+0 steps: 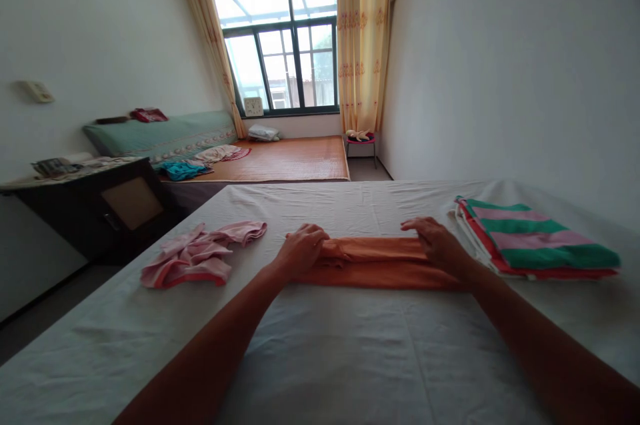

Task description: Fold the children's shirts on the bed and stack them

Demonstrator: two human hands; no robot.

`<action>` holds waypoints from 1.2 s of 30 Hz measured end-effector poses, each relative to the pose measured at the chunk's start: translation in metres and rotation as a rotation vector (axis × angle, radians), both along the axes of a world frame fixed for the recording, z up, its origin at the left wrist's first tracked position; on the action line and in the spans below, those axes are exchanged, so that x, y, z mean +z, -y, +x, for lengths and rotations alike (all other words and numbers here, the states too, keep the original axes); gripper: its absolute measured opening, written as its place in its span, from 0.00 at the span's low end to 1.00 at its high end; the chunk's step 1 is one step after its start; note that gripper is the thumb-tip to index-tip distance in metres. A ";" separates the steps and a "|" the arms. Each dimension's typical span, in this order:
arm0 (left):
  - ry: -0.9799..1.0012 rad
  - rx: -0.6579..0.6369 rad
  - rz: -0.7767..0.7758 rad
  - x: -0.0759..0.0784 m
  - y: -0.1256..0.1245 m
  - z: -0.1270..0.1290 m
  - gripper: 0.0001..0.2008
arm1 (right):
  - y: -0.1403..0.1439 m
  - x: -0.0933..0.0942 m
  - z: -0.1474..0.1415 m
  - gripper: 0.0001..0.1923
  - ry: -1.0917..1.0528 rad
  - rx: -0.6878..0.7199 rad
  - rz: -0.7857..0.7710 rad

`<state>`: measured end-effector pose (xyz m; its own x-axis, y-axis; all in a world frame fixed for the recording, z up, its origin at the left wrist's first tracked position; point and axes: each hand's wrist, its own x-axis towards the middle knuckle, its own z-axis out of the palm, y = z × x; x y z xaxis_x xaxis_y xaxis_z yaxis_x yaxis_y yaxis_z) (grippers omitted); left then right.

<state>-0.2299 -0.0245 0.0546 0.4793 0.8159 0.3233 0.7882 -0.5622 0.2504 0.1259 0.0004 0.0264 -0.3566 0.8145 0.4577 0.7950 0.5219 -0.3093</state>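
An orange piece of clothing (pixel 380 272) lies in front of me, folded into a long flat strip. My left hand (pixel 303 248) rests on its left end, fingers stretched over the cloth and the thumb hidden. At the other end is my right hand (pixel 434 244), its fingers apart and pointing left, touching the cloth near its far edge. Neither hand visibly grips the fabric. A crumpled pink garment (pixel 193 258) with a red hem lies left of my left hand. Beyond my right hand is a stack of folded clothes (pixel 545 235), with a green and pink striped piece on top.
A white sheet (pixel 350 352) covers the surface under the clothes. Farther off, a mat-covered bed (pixel 295 155) bears a teal cloth (pixel 180 170) and other fabric. A dark cabinet (pixel 125 205) stands at left, a small stool (pixel 361 140) below the curtain.
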 end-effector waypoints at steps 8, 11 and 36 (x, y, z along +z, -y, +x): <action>-0.222 -0.146 -0.144 -0.030 0.012 0.021 0.31 | 0.023 -0.030 -0.048 0.30 0.267 0.169 -0.267; -0.248 -0.138 -0.136 -0.027 0.012 0.019 0.29 | 0.014 -0.037 -0.034 0.31 0.274 0.061 -0.252; -0.077 -0.027 -0.109 -0.034 0.005 -0.007 0.27 | 0.006 -0.038 0.039 0.19 0.120 -0.461 -0.237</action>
<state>-0.2368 -0.0293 0.0207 0.5218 0.8306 0.1945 0.7922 -0.5564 0.2505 0.1650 -0.0058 -0.0112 0.0245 0.9752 0.2200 0.9625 0.0364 -0.2688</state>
